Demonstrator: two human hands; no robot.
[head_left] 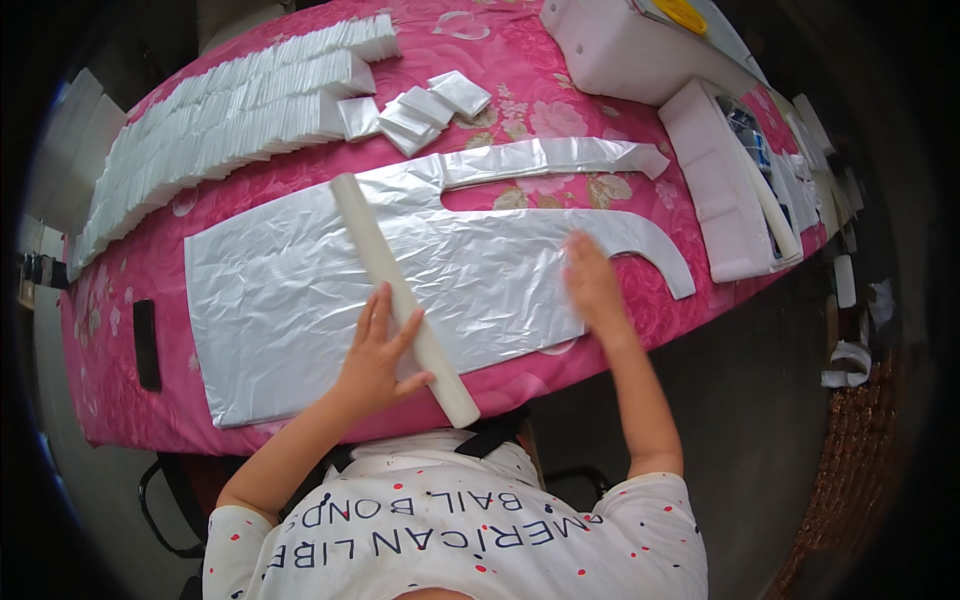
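Note:
A shiny white plastic sheet (270, 290), shaped like an apron with two long straps at its right end and a rounded cutout between them, lies wrinkled on the table. Across it slants a pale tube (372, 240), its near end past the sheet's edge. My left hand (378, 362) presses down with fingers spread, the fingertips and thumb on the tube and the sheet's surface. To the right, my right hand (596, 285) is over the sheet near the base of the nearer strap; its stretched fingers are partly smeared by motion and nothing shows in them.
Long rows of folded white plastic packets (220, 115) stand at the back left, with several loose flat squares (420, 112) beside them. A black phone-like object (147, 345) lies at left. White foam boxes (700, 185) stand at right. Pink flowered cloth (530, 375) covers the table.

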